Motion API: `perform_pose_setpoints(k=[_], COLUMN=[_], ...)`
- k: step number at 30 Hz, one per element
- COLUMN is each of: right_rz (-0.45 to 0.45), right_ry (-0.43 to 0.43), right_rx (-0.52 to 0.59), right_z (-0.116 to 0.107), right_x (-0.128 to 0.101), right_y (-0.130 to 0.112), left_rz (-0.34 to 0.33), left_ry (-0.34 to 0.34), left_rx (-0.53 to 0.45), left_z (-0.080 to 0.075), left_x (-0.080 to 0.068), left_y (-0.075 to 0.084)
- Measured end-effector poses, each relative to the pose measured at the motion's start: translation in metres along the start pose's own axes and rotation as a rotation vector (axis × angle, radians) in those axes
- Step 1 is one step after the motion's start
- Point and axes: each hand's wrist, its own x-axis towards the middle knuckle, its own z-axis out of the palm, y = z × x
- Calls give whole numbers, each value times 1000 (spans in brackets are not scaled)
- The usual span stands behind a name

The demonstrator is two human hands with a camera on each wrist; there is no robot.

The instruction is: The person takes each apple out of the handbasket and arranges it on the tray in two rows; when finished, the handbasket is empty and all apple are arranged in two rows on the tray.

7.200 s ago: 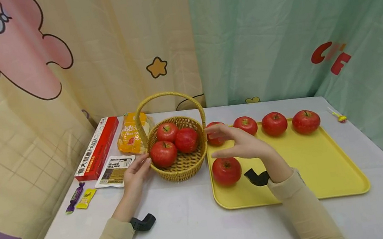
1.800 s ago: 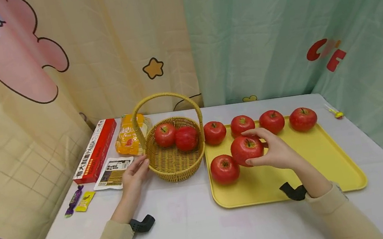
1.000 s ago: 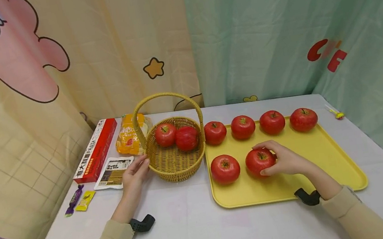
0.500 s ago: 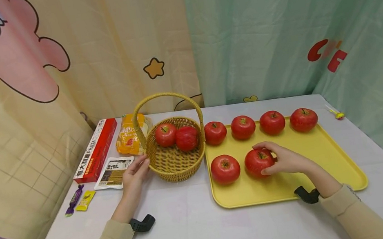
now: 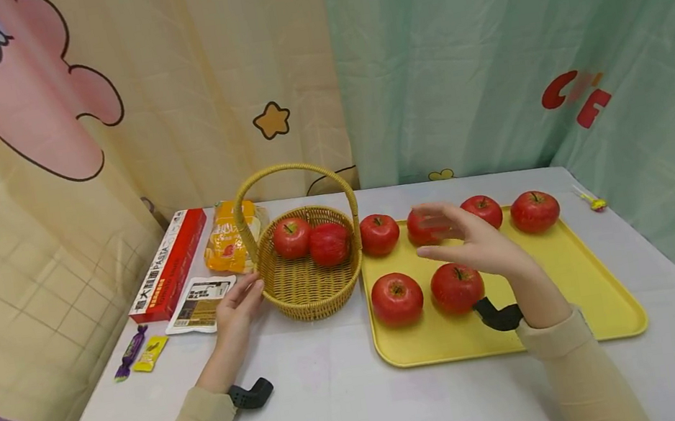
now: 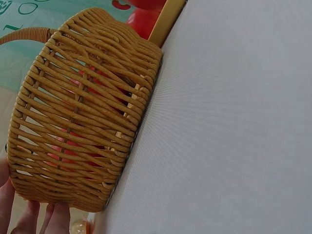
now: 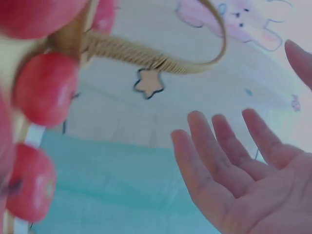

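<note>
**Right hand lifted clear of the tray's apples**

Right hand (image 5: 470, 243) raised above the yellow tray (image 5: 591, 289), fingers spread and relaxed, holding nothing; just above the nearest apple (image 5: 457, 287), which sits in the tray's front row beside another apple (image 5: 397, 298). Back row partly hidden behind the hand, probably four apples. Left hand (image 5: 236, 311) resting against the wicker basket (image 5: 314, 294), fingertips (image 6: 53, 219) straight on its outer wall. Two apples (image 5: 309, 240) inside the basket. Red box (image 5: 170, 261) and snack packets (image 5: 201, 303) to the left.
</note>
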Motion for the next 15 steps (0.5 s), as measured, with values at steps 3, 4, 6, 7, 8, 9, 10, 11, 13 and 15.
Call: perform_pose_setpoints(k=[3, 4, 6, 7, 8, 9, 10, 11, 13, 15], right_rz=[1, 2, -17, -28, -42, -56, -66, -82, -102, -110], right_ry=[55, 71, 100, 114, 126, 136, 148, 156, 169, 180], right_rx=[72, 105, 163, 195, 225, 252, 271, 287, 327, 351], right_z=[15, 22, 35, 41, 48, 55, 61, 67, 79, 91], right_x=[10, 14, 21, 25, 30, 34, 38, 42, 50, 58], right_y=[-20, -27, -38, -43, -47, -51, -54, -56, -58, -58], left_rz=[2, 2, 2, 3, 4, 4, 4, 4, 2, -2], left_ry=[1, 2, 0, -2, -5, -8, -9, -11, -10, -8], left_rx=[-9, -11, -10, -16, -15, -14, -14, -13, -11, -9], left_z=[0, 0, -1, -1, -1, -1, -1, -1, 0, 0], left_x=[0, 0, 1, 1, 1, 1, 1, 1, 1, 1], left_y=[0, 0, 0, 0, -1, -1, 0, 0, 0, 0])
